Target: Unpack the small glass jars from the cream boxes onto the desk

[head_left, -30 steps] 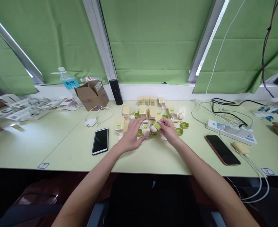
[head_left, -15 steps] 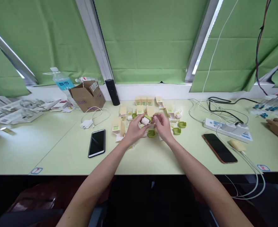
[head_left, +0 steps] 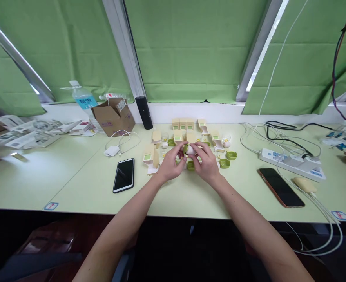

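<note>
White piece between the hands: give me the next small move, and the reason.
Probably a slight turn of the white piece against the green part, to check how it sits. The left hand has its fingertips at the green part, the right hand has its fingers on the white piece, and how fully the two fit cannot be told from here.
</note>
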`<state>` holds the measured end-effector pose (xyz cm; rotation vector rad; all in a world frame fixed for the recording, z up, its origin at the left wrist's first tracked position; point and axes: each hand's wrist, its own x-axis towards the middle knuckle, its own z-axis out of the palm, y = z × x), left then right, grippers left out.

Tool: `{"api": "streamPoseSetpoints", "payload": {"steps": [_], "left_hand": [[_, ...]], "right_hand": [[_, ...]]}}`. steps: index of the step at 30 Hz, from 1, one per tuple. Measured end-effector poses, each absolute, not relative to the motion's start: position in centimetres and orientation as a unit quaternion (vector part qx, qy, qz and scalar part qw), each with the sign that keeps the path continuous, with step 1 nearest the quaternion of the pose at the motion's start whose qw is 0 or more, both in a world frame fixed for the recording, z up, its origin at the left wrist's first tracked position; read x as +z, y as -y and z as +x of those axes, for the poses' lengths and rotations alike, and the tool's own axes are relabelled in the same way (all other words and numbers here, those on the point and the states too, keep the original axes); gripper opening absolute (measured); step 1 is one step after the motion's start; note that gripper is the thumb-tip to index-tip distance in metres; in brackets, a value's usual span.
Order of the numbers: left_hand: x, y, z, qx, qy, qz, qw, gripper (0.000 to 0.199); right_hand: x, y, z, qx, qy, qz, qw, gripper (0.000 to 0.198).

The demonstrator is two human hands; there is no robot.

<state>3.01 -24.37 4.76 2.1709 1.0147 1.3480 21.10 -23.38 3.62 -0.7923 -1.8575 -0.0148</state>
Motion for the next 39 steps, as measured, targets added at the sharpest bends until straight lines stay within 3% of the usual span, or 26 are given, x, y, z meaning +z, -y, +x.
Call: {"api": "streamPoseSetpoints", "payload": {"steps": [6,21,31,35,39], "left_hand": [[4.8,24.4,3.4,0.487,-0.425,0.740,0.184,0.032],[4.2,24.0,3.7,0.431,-0.472,0.769,0.006,0.031],[4.9,24.4,3.2,0.487,-0.412,0.762,0.110,0.033],[4.8,24.1,2.8,0.457,-0.382,0.797,0.096,0.046],[4.7,23.2,2.1,0.493,-0.410,0.763,0.077,0.038]], "right_hand": [[3.1,23.5,21.1,-0.059,0.813,-0.318,0.484,0.036],[2.7,23.7,20.5,-0.082,0.808,-0.330,0.481,0.033],[3.3,23.5,20.8,-0.005,0.779,-0.337,0.529,0.030],[3.2,23.4,20.9,0.022,0.776,-0.327,0.539,0.030],[3.4,23.8,21.0,0.035,0.761,-0.339,0.552,0.032]]}}
